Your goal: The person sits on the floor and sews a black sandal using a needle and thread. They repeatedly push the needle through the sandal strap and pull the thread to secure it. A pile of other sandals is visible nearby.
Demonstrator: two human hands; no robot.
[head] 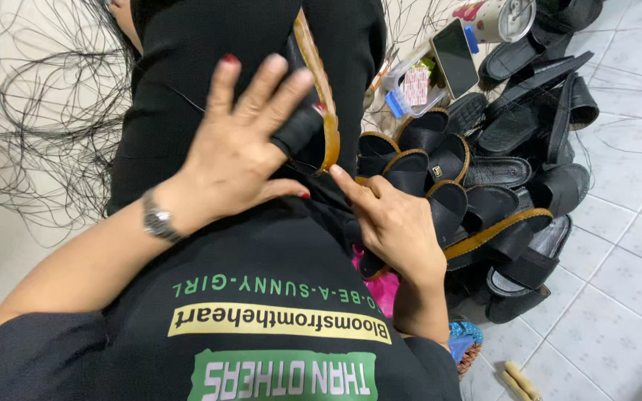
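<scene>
- While the left hand (pixel 243 145) lies spread and open, fingers splayed, across a black sandal with a tan leather-edged sole (pixel 319 104) on the person's lap, one fingertip wears a black protective sleeve (pixel 296 132).
- The right hand (pixel 395 223) sits just right of the sandal, forefinger extended to its lower edge; whether it pinches anything I cannot tell.
- The sandal stands on edge — its long axis runs up the frame, away from the person, tilted slightly left at the top.
- Judged risk: held only by a flat palm, the sandal could tip or slide off the lap.
- Loose black threads (pixel 46 111) left of the sandal could snag fingers.
- A heap of finished black sandals (pixel 499 178) right of the sandal could topple if nudged.
</scene>
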